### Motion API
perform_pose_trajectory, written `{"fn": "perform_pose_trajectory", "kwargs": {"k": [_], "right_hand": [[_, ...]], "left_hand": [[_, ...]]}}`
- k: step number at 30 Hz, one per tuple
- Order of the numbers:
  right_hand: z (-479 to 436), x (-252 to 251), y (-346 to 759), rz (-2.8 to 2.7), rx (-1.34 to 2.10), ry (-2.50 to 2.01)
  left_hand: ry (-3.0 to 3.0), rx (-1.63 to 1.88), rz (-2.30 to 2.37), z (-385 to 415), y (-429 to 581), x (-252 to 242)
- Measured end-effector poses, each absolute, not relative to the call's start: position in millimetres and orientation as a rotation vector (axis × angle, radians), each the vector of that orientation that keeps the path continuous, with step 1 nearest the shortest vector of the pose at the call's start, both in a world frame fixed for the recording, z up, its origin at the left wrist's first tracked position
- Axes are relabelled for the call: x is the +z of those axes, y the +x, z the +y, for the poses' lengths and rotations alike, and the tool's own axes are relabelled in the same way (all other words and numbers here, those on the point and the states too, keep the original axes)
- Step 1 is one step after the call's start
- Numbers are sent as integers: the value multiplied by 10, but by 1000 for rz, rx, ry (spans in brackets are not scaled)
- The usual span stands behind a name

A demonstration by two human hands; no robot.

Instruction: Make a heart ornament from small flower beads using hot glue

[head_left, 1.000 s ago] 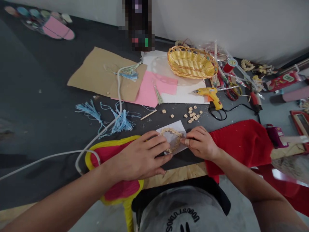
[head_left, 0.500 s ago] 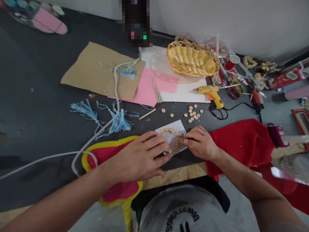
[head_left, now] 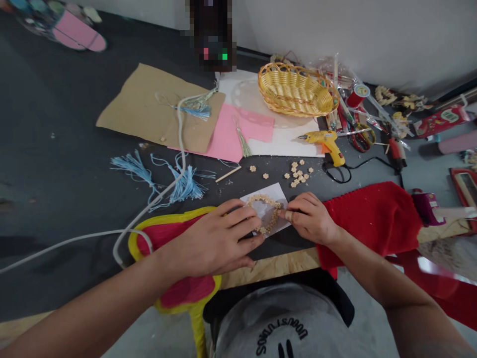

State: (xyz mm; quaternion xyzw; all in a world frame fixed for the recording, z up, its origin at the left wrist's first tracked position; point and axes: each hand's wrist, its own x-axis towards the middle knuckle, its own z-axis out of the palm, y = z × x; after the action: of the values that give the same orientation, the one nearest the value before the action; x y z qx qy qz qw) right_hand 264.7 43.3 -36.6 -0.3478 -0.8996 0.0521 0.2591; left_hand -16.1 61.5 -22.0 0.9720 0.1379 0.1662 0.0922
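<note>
A ring of small tan flower-shaped beads [head_left: 267,214] lies on a white slip of paper [head_left: 275,192] at the near edge of a dark table. My left hand [head_left: 212,243] lies flat with its fingers stretched out, fingertips pressing the ring's left side and the paper. My right hand [head_left: 309,219] has its fingers curled and pinched against the ring's right side; the bandaged fingertip touches the beads. More loose flower beads [head_left: 298,175] lie scattered just beyond the paper.
A yellow glue gun [head_left: 325,144] with a black cord lies right of centre, behind it a yellow wicker basket [head_left: 294,89]. Blue tassels [head_left: 182,186], a white cable [head_left: 149,209], brown card [head_left: 149,109], pink paper [head_left: 231,134] and red knit cloth [head_left: 372,219] surround the hands.
The view has shifted slightly. Both hands stay on the bead ring, the right fingers adjusting a little against its right side.
</note>
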Motion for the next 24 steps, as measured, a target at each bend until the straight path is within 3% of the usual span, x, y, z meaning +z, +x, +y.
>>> {"fn": "perform_pose_trajectory", "kwargs": {"k": [6,11,17,24], "right_hand": [[423,-352,2671,-2311,212,-937],[703,15,2618,-2434,68,-879],[1728,368,2161,-2621,-377,-946],[2927,238,1374,-2785,-546,-1306]], "left_hand": [[2881,528,422,614,-160,-212],[2880,632,453,605,-180,-203],[2899,836,529,587,-195,-192],[2851,921,577,580,-173,-194]]}}
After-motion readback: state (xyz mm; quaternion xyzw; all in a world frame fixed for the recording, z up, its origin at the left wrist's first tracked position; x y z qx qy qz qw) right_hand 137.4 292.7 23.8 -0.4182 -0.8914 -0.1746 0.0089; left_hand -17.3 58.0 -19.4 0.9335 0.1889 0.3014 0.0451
